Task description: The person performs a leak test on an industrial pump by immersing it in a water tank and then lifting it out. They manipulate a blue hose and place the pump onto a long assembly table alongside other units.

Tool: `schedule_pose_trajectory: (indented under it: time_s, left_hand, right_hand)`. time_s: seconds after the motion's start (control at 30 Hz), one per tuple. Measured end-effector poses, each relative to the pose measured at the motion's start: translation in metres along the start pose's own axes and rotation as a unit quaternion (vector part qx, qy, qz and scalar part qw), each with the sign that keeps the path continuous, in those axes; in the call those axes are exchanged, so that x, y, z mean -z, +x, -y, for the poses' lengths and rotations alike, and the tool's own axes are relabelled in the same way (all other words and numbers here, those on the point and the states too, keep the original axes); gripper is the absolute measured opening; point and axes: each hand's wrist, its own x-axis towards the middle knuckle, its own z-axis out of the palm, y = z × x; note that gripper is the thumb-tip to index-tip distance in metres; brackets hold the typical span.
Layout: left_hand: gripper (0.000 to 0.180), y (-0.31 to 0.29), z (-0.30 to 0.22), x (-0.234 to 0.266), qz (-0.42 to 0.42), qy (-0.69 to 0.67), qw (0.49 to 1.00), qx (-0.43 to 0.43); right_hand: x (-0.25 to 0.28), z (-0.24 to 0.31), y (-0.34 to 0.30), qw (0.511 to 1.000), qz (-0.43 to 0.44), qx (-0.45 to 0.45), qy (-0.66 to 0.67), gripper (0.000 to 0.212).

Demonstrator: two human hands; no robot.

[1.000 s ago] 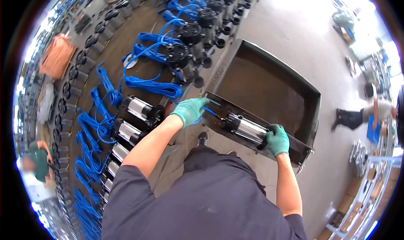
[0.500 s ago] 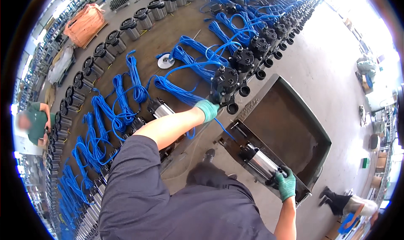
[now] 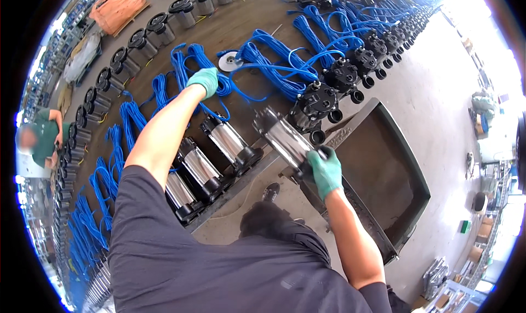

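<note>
Your left hand [image 3: 204, 80] has gone from the pump at the tray out to the blue cable [image 3: 257, 66] on the floor, its grip now closed on the coil; your right hand [image 3: 324, 171] has lifted the steel-bodied pump [image 3: 285, 140] off the dark metal tray [image 3: 405, 165], so it looks on its way to the row. That pump hangs tilted, black head forward, your right grip clamped on its lower end, just beside 3 pumps [image 3: 211, 159] already lying side by side.
</note>
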Motion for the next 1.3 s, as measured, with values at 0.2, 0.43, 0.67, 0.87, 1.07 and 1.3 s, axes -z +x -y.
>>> schedule_pose_trajectory:
  time_s: [0.2, 0.43, 0.67, 0.87, 1.07, 1.3]
  left_hand:
    - [0.03, -0.02, 0.022, -0.017, -0.093, -0.295, 0.951, 0.028]
    - [0.029, -0.1, -0.062, 0.037, -0.191, -0.037, 0.979, -0.059]
    - [0.039, -0.104, -0.194, 0.022, -0.036, -0.622, 0.76, -0.189]
    - [0.049, -0.05, -0.282, -0.005, -0.093, -0.753, 0.617, -0.208]
    - [0.053, -0.117, -0.318, 0.007, -0.067, -0.694, 0.7, -0.154]
    - [0.039, -0.224, -0.354, 0.09, -0.074, -0.587, 0.714, -0.375]
  right_hand:
    - [-0.104, -0.02, 0.082, 0.998, 0.007, 0.066, -0.02, 0.056]
    - [-0.079, -0.029, 0.099, 0.988, 0.134, -0.021, -0.069, 0.068]
    - [0.029, -0.053, 0.045, 0.986, 0.125, -0.104, 0.029, 0.047]
    - [0.127, -0.124, -0.024, 0.989, 0.04, -0.121, 0.071, 0.043]
    - [0.164, -0.17, -0.064, 0.974, -0.016, -0.14, 0.18, 0.041]
    - [0.154, -0.151, -0.066, 0.971, 0.002, -0.069, 0.229, 0.049]
